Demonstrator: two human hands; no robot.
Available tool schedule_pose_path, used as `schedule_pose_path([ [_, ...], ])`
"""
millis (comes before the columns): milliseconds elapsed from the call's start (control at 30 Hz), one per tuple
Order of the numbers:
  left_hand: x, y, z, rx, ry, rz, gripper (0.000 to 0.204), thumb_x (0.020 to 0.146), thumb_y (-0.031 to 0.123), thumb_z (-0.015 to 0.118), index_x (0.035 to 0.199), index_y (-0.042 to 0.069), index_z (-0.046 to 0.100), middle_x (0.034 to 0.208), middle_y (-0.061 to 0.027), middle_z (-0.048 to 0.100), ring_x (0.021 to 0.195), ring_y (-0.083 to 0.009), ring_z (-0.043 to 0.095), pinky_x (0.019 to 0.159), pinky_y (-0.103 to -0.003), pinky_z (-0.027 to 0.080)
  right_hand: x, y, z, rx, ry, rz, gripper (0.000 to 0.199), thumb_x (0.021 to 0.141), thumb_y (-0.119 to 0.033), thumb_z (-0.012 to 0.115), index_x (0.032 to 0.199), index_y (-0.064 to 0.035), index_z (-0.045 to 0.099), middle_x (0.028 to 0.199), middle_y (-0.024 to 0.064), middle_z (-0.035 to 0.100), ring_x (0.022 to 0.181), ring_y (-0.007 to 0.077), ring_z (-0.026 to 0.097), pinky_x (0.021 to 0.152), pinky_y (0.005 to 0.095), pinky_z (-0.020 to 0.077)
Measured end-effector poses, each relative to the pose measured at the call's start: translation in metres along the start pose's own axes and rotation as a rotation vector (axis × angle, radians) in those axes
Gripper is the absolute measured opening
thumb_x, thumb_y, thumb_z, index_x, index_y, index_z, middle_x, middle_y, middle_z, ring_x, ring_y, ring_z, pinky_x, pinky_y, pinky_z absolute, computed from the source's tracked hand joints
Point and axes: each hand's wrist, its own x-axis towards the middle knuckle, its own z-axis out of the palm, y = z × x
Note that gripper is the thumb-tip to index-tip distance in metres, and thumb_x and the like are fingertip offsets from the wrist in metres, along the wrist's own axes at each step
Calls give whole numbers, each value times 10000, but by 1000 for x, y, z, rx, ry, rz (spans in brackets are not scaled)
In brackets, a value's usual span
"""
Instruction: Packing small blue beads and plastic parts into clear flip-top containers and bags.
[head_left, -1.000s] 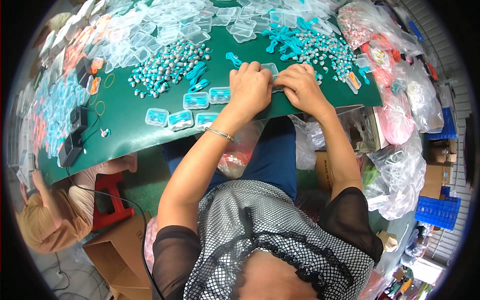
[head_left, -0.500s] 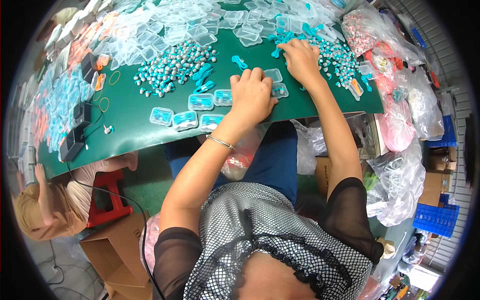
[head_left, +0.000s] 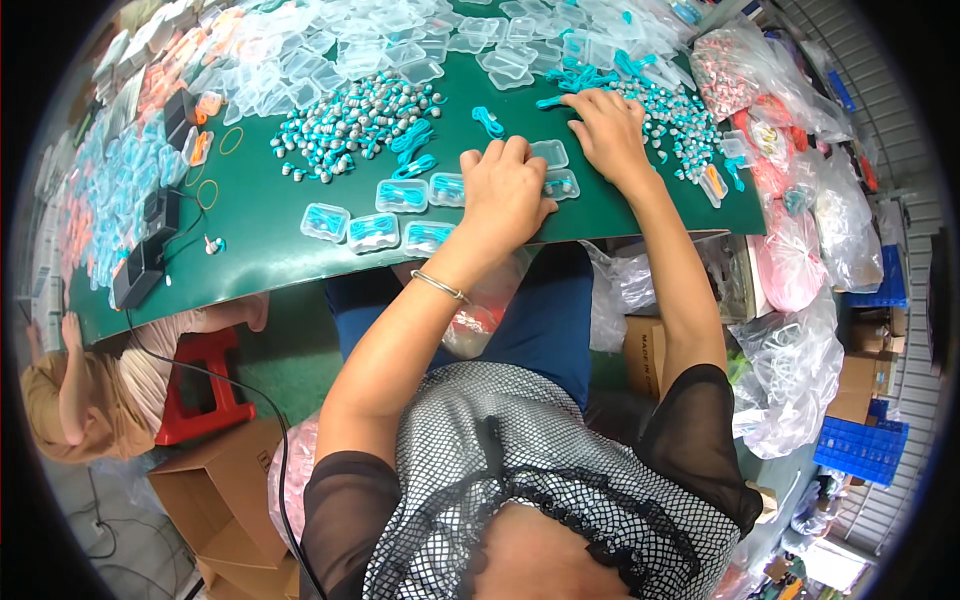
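Note:
My left hand (head_left: 505, 190) lies flat, fingers apart, on the green table (head_left: 260, 245), over small clear plastic cases (head_left: 372, 230) filled with teal cords. One empty clear case (head_left: 550, 153) sits just right of its fingers. My right hand (head_left: 605, 130) reaches farther back, fingers curled down at a pile of teal cords (head_left: 580, 78); whether it grips anything is hidden. A heap of small teal and grey earpieces (head_left: 350, 120) lies to the left, another (head_left: 670, 115) to the right of my right hand.
Many empty clear cases (head_left: 370, 50) cover the table's far side. Black boxes with cables (head_left: 150, 245) sit at left. Plastic bags of pink parts (head_left: 790, 250) hang right. A person (head_left: 90, 390), a red stool (head_left: 200, 385) and cardboard boxes (head_left: 215, 490) are below left.
My right hand has moved away from my left hand, up and back to the teal cords. My left hand has stayed on the cases near the table's front.

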Motion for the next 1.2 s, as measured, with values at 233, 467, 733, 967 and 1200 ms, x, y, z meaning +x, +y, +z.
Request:
schedule_pose_path([
  [233,0,2,1,3,-23,-13,415,633,301,844,985,120,720,1016,-43,595,972,-248,568,801,-424,368,18,6,20,-149,-111,38,196,797,-151,723,990,-165,696,954,-8,651,1005,195,577,897,463,336],
  [467,-3,-2,4,-24,38,-18,360,604,311,848,857,102,702,913,-39,613,930,-246,572,795,-441,371,-20,-15,-35,240,-125,40,171,809,-131,713,973,-112,666,932,24,676,925,230,621,875,398,385],
  [733,1,-1,0,-12,-51,-53,447,644,345,844,1012,130,713,901,-35,642,932,-249,591,793,-443,363,-39,-30,-38,363,-147,-122,165,773,-103,726,925,-105,663,912,31,644,913,223,596,840,374,386],
  [967,-1,1,0,36,-48,-18,436,654,349,838,1000,121,702,902,-38,639,934,-251,590,801,-447,364,-31,-28,-29,237,-101,-43,201,856,-182,658,1048,-126,680,997,33,634,985,244,575,853,397,389],
  [1200,1,4,2,-18,216,-16,373,624,311,847,888,111,674,886,-41,624,924,-231,585,809,-445,363,-28,-22,-33,477,-176,123,242,782,-60,725,1011,-41,649,992,114,642,856,286,629,757,378,488],
])
